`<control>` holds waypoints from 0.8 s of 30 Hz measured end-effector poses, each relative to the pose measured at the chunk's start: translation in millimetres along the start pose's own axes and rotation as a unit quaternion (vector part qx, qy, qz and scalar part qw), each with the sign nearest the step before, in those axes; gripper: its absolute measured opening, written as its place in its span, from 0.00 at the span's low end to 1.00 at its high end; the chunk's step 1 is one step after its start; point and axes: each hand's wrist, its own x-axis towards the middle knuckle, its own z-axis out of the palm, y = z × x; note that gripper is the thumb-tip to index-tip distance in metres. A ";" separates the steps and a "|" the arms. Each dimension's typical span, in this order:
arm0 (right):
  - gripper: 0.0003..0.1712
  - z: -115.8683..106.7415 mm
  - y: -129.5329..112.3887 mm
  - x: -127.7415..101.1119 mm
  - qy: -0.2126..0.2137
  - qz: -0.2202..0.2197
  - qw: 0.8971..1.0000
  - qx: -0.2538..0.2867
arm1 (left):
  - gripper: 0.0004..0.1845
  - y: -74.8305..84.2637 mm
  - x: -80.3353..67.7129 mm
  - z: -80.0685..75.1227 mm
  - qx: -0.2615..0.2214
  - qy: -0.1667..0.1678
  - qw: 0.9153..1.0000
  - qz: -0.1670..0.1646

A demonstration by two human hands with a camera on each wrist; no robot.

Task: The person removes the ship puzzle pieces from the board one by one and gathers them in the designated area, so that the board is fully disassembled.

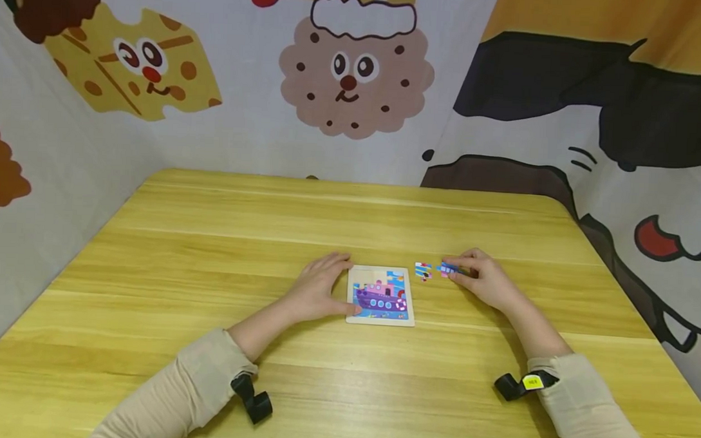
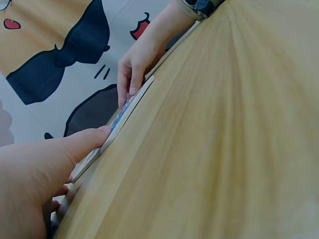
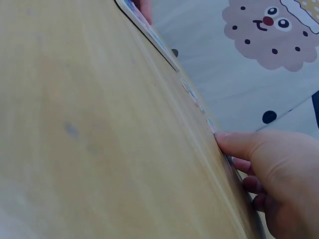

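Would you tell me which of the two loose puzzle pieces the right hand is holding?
The blue piece, farther right; the red-and-white striped piece lies untouched between it and the puzzle board.

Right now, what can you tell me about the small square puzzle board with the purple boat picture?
The small square puzzle board lies flat on the yellow wooden table. It has a pale, wood-like frame around a picture of a purple boat on blue water; the top strip looks unfilled. The left hand rests against its left edge, thumb on the lower corner. Two loose pieces lie to its right, apart from it.
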 end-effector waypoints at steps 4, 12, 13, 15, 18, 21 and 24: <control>0.20 -0.5 0.2 -0.4 -0.005 -0.020 1.000 -0.013 | 0.50 -0.7 -0.7 0.1 0.000 0.001 1.000 0.000; 0.20 -0.4 4.9 -1.3 -0.007 -0.054 0.998 -0.027 | 0.51 -0.5 -1.0 0.3 -0.001 0.003 1.000 0.001; 0.20 -0.4 5.2 -1.4 -0.007 -0.056 0.998 -0.028 | 0.51 -0.6 -1.0 0.3 0.000 0.003 1.000 0.002; 0.20 -0.5 4.9 -1.8 -0.005 -0.060 0.998 -0.028 | 0.51 -0.5 -0.9 -0.1 0.000 0.003 1.000 0.003; 0.20 -1.2 4.6 -2.5 -0.001 -0.067 0.997 -0.024 | 0.50 -0.1 -1.0 -0.6 0.000 0.002 1.000 0.004; 0.20 -2.2 3.3 -3.2 0.002 -0.069 0.997 -0.020 | 0.51 0.1 -1.4 -1.0 -0.002 0.001 1.000 0.004; 0.20 -2.7 2.1 -3.4 0.000 -0.062 0.998 -0.013 | 0.51 -0.3 -1.6 -0.9 -0.003 0.001 1.000 0.006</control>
